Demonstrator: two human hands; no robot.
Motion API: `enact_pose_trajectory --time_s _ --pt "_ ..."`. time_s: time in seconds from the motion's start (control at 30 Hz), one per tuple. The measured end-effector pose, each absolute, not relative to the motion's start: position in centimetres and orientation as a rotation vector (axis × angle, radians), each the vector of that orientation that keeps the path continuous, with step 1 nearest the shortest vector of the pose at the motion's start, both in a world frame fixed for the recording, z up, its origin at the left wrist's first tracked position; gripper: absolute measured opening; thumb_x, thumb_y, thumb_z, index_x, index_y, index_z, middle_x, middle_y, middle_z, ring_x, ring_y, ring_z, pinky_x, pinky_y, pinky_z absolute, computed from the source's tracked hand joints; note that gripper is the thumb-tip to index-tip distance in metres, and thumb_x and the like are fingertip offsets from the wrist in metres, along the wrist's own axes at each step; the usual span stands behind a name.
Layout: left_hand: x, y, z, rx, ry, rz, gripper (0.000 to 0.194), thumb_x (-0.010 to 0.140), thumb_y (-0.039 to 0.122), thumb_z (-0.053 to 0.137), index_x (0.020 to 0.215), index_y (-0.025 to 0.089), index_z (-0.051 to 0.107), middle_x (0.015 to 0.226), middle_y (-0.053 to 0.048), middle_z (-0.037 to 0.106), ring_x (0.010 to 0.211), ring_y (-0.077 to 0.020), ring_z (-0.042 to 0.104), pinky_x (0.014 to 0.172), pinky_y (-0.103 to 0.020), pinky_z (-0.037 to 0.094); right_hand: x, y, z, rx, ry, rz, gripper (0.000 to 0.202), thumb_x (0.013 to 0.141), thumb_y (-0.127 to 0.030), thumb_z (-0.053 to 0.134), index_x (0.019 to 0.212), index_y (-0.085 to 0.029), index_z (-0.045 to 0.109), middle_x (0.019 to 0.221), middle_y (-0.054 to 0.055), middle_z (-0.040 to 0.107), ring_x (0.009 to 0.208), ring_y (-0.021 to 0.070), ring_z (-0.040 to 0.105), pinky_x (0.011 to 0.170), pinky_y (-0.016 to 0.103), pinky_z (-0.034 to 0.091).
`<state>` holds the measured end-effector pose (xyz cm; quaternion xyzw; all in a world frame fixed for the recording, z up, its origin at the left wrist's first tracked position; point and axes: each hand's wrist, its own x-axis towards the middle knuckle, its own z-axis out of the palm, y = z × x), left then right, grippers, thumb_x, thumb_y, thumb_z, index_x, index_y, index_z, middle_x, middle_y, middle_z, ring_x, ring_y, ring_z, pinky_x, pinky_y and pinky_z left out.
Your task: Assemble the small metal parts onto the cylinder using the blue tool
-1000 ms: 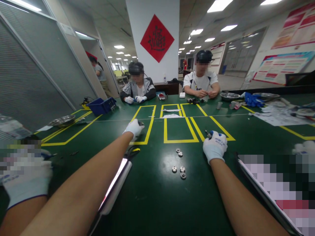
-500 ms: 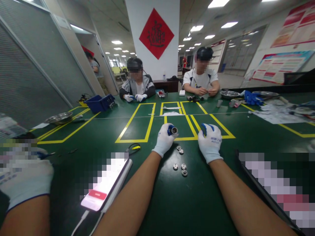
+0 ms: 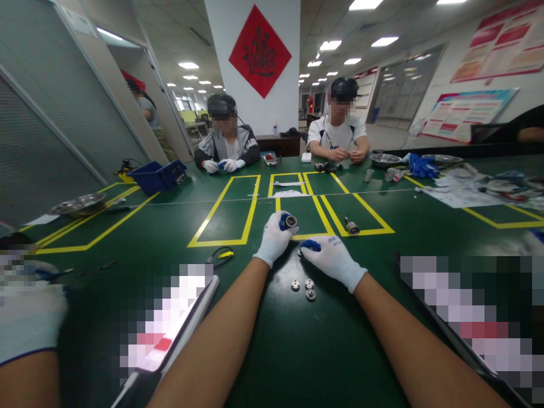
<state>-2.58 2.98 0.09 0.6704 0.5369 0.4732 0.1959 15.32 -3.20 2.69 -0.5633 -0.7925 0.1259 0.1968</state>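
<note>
My left hand (image 3: 272, 238), in a white glove with blue fingers, is closed around a short cylindrical part. The part's round metal open end (image 3: 291, 221) faces up toward me. Over the green table my right hand (image 3: 329, 255), gloved alike, has its fingers pinched down at a small round metal disc (image 3: 300, 253), mostly covered by the fingertips. Below it lie several more small metal discs (image 3: 309, 284) with raised centres. A metal piece with a thin shaft (image 3: 352, 226) rests beyond my right hand, within a yellow-taped rectangle.
A lit phone (image 3: 178, 323) lies left of my left forearm, a black cable loop (image 3: 223, 256) beyond it. Another tilted screen (image 3: 459, 323) is at right. A neighbour's gloved hand (image 3: 29, 317) is at far left. Two people sit opposite. A blue bin (image 3: 157, 177) stands back left.
My right hand has moved left and nearer, from the taped rectangle to the small discs. The shafted metal piece now shows where that hand was. My left hand still holds its part.
</note>
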Motion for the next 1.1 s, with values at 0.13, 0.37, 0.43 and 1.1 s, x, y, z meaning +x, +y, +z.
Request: enact_pose_trajectory --time_s 0.13,0.37,0.43,1.1 --pt "-2.6 3.0 0.1 1.879 1.491 1.336 0.029 0.076 0.028 0.077 0.102 0.022 0.063 0.097 -0.002 0.072 0.09 -0.0193 0.067 0.086 -0.032 0.052 15.4 -3.6 3.6 -1.623 -2.348 0.216 0.032 0.096 -0.045 0.051 0.09 -0.023 0.073 0.098 0.005 0.077 0.093 0.0207 0.069 0.084 0.03 0.046" --pt "-2.7 2.8 0.1 1.85 1.506 1.346 0.028 0.079 0.029 0.075 0.104 0.022 0.063 0.098 -0.002 0.073 0.092 -0.02 0.067 0.086 -0.032 0.053 15.1 -4.7 6.0 -1.742 -2.566 0.124 0.035 0.096 -0.046 0.049 0.096 -0.023 0.075 0.099 0.008 0.077 0.094 0.0245 0.07 0.083 0.033 0.049" --pt "-2.7 2.9 0.0 1.854 1.505 1.363 0.029 0.079 0.028 0.074 0.106 0.022 0.063 0.101 -0.003 0.072 0.095 -0.0205 0.067 0.09 -0.034 0.052 14.8 -4.9 6.5 -1.76 -2.61 0.113 0.035 0.095 -0.047 0.051 0.099 -0.023 0.076 0.101 0.009 0.077 0.096 0.0262 0.071 0.084 0.035 0.05" --pt "-2.6 3.1 -0.2 1.882 1.463 1.382 0.032 0.079 0.025 0.073 0.11 0.021 0.066 0.107 -0.005 0.073 0.1 -0.0212 0.067 0.094 -0.035 0.053 14.8 -3.7 5.7 -1.902 -2.693 0.102 0.036 0.098 -0.036 0.045 0.108 -0.02 0.076 0.107 0.015 0.076 0.098 0.0303 0.072 0.085 0.042 0.054"
